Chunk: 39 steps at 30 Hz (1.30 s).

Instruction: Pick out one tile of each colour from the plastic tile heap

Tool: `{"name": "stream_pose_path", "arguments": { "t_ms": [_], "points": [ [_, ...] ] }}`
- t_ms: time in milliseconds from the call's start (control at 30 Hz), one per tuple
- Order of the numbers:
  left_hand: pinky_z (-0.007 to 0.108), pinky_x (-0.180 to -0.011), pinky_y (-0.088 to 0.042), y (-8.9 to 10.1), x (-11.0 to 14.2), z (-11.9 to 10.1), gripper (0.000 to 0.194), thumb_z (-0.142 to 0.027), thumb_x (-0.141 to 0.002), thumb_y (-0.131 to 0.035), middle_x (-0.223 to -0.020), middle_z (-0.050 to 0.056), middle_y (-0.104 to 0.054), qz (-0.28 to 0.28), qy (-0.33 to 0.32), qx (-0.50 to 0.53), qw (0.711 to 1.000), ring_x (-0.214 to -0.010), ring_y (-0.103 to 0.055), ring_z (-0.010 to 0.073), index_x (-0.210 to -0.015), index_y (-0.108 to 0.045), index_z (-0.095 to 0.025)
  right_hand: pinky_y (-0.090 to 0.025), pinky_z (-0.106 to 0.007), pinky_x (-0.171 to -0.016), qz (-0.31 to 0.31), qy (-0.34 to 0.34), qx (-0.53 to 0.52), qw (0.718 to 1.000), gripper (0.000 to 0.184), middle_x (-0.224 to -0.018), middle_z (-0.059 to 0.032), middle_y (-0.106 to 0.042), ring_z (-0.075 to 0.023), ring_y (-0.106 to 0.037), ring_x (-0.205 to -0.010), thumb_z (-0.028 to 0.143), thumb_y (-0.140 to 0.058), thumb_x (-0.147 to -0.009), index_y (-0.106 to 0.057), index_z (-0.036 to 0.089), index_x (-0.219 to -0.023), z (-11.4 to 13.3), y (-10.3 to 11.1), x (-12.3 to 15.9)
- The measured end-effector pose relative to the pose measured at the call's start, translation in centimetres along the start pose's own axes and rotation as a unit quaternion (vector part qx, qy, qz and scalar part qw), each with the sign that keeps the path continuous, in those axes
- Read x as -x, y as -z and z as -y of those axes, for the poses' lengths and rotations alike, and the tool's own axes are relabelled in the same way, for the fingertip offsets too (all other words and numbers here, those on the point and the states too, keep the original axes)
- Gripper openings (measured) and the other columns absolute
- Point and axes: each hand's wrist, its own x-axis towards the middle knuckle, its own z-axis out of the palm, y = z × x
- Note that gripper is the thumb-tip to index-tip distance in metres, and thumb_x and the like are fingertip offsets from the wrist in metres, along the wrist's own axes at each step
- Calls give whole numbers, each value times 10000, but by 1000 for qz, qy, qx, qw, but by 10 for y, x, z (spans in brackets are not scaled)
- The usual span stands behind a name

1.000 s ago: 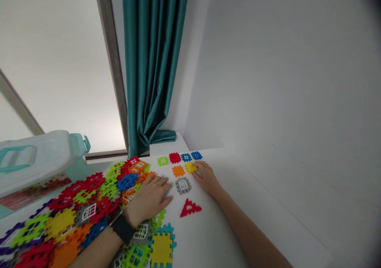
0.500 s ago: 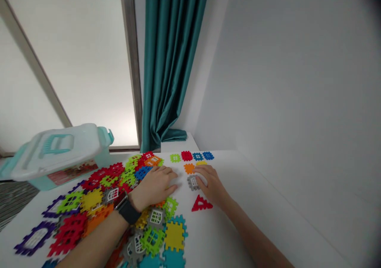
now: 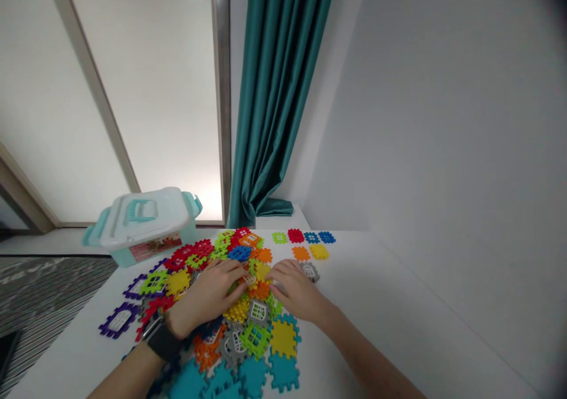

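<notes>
A heap of interlocking plastic building tiles covers the left and middle of the white table. My left hand lies over the heap, palm down, fingers and thumb apart, beside an orange tile with a white window. Facing it, my right hand reaches in with bent fingers, thumb apart; its fingertips are at the edge of a yellow tile. I see no tile lifted in either hand. Partly behind my right hand lies a grey window tile. An orange tile and a yellow tile lie beyond it.
A row at the back holds a green tile, a red tile and two blue tiles. A lidded plastic box stands at the back left. The teal curtain hangs behind; a wall bounds the right.
My right hand has moved left from the sorted tiles to the heap. My left hand stays over the heap. The red triangle is no longer visible. The view has shifted, showing more floor at left.
</notes>
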Motion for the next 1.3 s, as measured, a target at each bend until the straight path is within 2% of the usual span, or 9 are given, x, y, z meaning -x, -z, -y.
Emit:
{"name": "stream_pose_path", "arguments": {
  "t_ms": [133,300,467,567,800,1033,1167,1300],
  "points": [
    [401,-998,-458,-3,17,8,222,-273,-1010,-482,-1141,44,-698,-11,-1,22,1000,-1086,-630,239,-1125,-671,-257,-447,-409,-929,-8,3,0,1000,116,-988,-47,-692,-239,-610,-999,157,-572,-945,-652,234,-978,11,-9,-16],
    [440,-1049,-431,-8,25,12,234,-235,-994,-484,-1169,50,-690,-24,9,25,999,-1124,-608,253,-1129,-673,-254,-472,-407,-904,-37,-9,4,999,147,-993,-56,-674,-252,-610,-1000,156,-565,-948,-662,236,-1024,20,-22,-26],
    [443,-1042,-434,-13,28,11,227,-231,-985,-500,-1175,56,-680,-14,4,13,1000,-1125,-597,260,-1120,-681,-252,-476,-415,-911,-43,-23,-13,999,214,-1062,-67,-666,-261,-608,-1034,133,-557,-948,-659,239,-1103,22,-30,-15],
    [441,-1036,-435,-15,29,11,216,-233,-983,-511,-1180,51,-672,-17,4,13,1000,-1120,-595,255,-1114,-681,-250,-475,-411,-895,-36,-29,-30,998,187,-1036,-60,-664,-254,-609,-1011,150,-538,-968,-664,245,-1070,19,-31,-5],
    [451,-1037,-434,-10,31,9,201,-273,-969,-560,-1185,60,-671,-22,-10,31,999,-1132,-590,263,-1125,-681,-235,-454,-423,-931,8,-33,-62,998,71,-999,-43,-649,-245,-600,-1008,174,-597,-955,-639,227,-979,25,-28,0],
    [466,-1049,-417,-6,32,3,196,-273,-941,-606,-1125,52,-701,-13,-20,47,999,-1125,-593,267,-1119,-680,-234,-457,-410,-914,16,-38,-70,997,100,-1018,-52,-630,-246,-589,-1025,136,-570,-958,-624,219,-974,35,-26,-2],
    [464,-1046,-417,-11,33,4,182,-271,-941,-614,-1104,49,-701,-18,-15,48,999,-1117,-591,264,-1109,-680,-241,-451,-394,-900,23,-46,-61,997,86,-981,-39,-620,-233,-589,-994,129,-601,-930,-605,212,-907,34,-14,-1],
    [457,-1039,-421,-15,33,5,157,-241,-943,-610,-1092,45,-698,-27,-10,46,999,-1120,-587,259,-1084,-680,-245,-449,-379,-881,83,-35,-65,994,129,-953,-16,-635,-229,-602,-966,209,-720,-860,-592,217,-866,35,1,1]
  ]
}}
